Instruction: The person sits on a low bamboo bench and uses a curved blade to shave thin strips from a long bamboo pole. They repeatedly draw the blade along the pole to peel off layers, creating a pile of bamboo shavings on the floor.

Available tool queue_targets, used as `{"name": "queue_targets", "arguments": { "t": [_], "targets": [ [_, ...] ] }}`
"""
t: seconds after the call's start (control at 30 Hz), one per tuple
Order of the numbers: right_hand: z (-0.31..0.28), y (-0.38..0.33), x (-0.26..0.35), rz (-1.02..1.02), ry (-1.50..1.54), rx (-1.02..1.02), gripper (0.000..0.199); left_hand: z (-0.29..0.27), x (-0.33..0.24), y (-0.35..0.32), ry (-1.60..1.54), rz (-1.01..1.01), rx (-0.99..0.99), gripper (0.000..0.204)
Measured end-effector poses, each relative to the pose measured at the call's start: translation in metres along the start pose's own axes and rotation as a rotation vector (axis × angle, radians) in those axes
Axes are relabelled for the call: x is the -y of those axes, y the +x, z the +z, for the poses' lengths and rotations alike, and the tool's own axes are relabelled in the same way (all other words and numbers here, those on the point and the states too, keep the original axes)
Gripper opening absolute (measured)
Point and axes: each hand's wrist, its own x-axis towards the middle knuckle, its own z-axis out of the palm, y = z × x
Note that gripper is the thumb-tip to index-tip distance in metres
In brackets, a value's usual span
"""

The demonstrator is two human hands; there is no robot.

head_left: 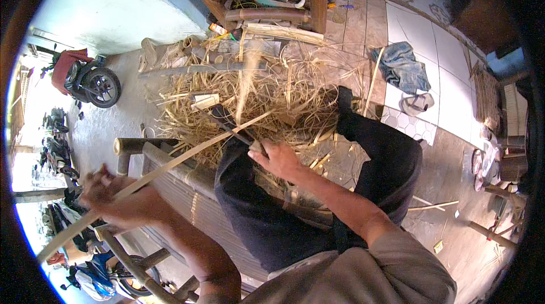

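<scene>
1. The long pale strip (187, 154) runs slantwise: its long axis goes from the lower left, past the left fingers, up to the right, and its thin end points away from the person, a little above the right fingers
2. The left hand (128, 204) is blurred, with the strip lying across it, and I cannot tell if its fingers are clamped on the strip or only touch it
3. The right hand (278, 161) has its fingers closed around the handle of a knife (244, 137), whose dark blade points to the upper left from these fingers
4. The strip crosses this blade, just beyond the right fingertips
5. Above the right fingers there is a blurred pale streak (248, 85), almost upright
6. Farther ahead of the right fingers spreads a heap of curly shavings (295, 99)
7. Between the two hands, lower down, is dark cloth (261, 219) over the legs
</scene>
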Motion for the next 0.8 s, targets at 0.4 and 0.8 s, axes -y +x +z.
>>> {"name": "queue_targets", "arguments": {
  "t": [0.4,0.8],
  "targets": [
    [0.013,0.057,-0.013,0.023,0.112,-0.054,0.056,0.137,0.0,-0.12,-0.43,-0.174,0.002,0.032],
    [0.051,0.069,-0.062,-0.092,-0.066,-0.09,0.044,0.142,0.019,-0.111,-0.807,-0.666,-0.216,0.041]
  ]
}}
